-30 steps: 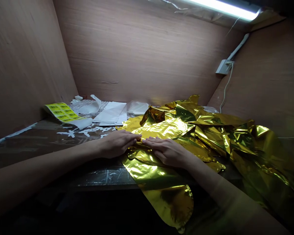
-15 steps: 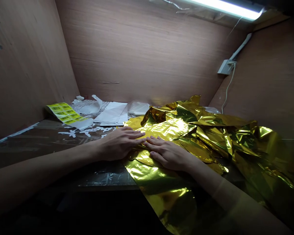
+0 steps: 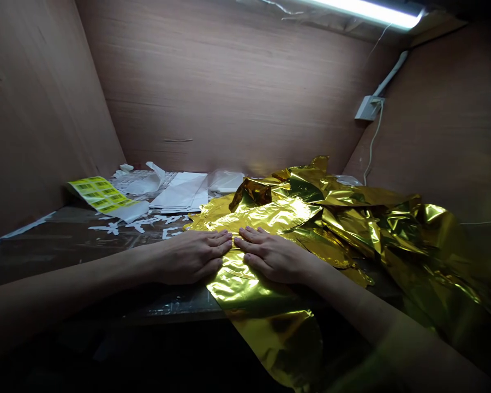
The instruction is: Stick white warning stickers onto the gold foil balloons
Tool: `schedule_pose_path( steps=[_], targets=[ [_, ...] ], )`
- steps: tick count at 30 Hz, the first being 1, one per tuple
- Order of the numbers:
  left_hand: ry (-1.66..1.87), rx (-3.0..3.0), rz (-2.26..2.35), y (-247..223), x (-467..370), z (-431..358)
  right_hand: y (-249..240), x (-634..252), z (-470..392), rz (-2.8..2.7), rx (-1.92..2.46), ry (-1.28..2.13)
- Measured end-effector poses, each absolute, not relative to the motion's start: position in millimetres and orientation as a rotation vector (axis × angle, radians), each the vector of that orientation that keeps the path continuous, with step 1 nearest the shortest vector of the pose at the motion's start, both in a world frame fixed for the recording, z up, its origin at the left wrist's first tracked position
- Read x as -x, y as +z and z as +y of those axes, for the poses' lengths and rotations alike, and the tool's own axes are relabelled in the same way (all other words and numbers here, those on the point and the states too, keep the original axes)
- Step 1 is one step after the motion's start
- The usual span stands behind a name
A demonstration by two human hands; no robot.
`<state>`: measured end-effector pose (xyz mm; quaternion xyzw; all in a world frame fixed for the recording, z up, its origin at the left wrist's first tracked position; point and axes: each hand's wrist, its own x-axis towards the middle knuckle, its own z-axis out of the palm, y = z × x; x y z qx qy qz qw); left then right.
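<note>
Gold foil sheets [image 3: 265, 218] lie in a crumpled heap on the table, and one long piece hangs down over the front edge. My left hand [image 3: 196, 254] rests flat on the foil's left part, palm down, fingers stretched to the right. Opposite it, my right hand [image 3: 270, 254] lies flat on the same foil with its fingers spread a little, pointing left. The fingertips of both hands are close to each other. Neither hand grips anything.
Left of the foil are a yellow label sheet [image 3: 102, 194], white papers [image 3: 182, 191] and white cut-out scraps [image 3: 106, 227]. A clear plastic piece [image 3: 225, 181] lies behind. A socket box [image 3: 368, 108] with a hanging cable is on the right wall.
My left hand has shifted slightly left and toward me, and its fingertips no longer meet those of my right hand. The whole view has moved a little.
</note>
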<state>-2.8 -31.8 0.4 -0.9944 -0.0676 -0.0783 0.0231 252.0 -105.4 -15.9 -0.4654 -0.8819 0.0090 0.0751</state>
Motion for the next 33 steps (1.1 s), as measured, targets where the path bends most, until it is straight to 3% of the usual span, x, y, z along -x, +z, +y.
schedule_pose_path(
  steps=[12,22,28,33],
  targets=[
    [-0.142,3.008,-0.486,7.3,68.8,-8.4,-13.6,-253.1,-105.3,-2.652,1.292,0.079],
    [-0.998,3.147,-1.256,-0.3,73.2,-7.8,-12.9,-253.0,-104.3,-2.667,1.344,0.068],
    [-1.013,3.356,-1.298,-6.6,65.1,7.3,-7.9,-254.7,-101.8,-2.713,1.330,0.096],
    [-0.870,3.226,-0.914,-0.9,69.8,6.2,-8.4,-255.7,-100.8,-2.715,1.284,0.087]
  ],
)
